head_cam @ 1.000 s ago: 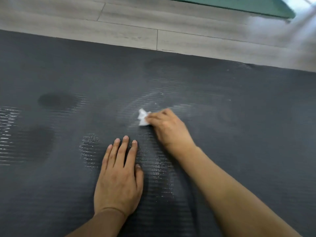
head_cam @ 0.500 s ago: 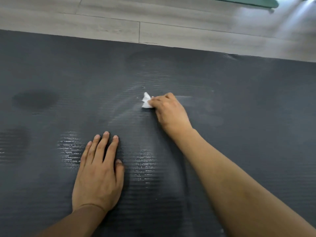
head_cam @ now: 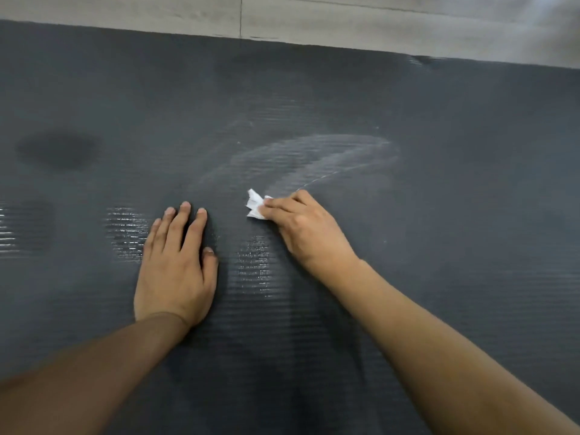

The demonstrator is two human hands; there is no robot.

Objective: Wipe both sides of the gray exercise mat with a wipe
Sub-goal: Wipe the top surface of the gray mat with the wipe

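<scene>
the gray mat (head_cam: pixel 439 277) lies flat on the floor (head_cam: pixel 345 17) and fills nearly the whole view; only its far edge shows, against pale boards. the right grip (head_cam: pixel 310 230) is curled round a small crumpled white wipe (head_cam: pixel 255 204), pinching it between fingertips and thumb and pressing it onto the mat. half a second ago the wipe sat well beyond the left fingertips; now it is level with them and just to their right, so the right grip has drawn back toward the person. a pale curved streak (head_cam: pixel 314 152) now arcs across the mat beyond the wipe and out to the right, far longer than the faint smear seen before. the left grip (head_cam: pixel 175 271) holds nothing: it stays flat on the mat, fingers straight and close together, thumb tucked at the side, as in the earlier frames. glossy wet bands (head_cam: pixel 254 265) shine between the two wrists and left of the left grip. a dark patch (head_cam: pixel 58 150) sits far left. the green strip at the top has gone from view.
</scene>
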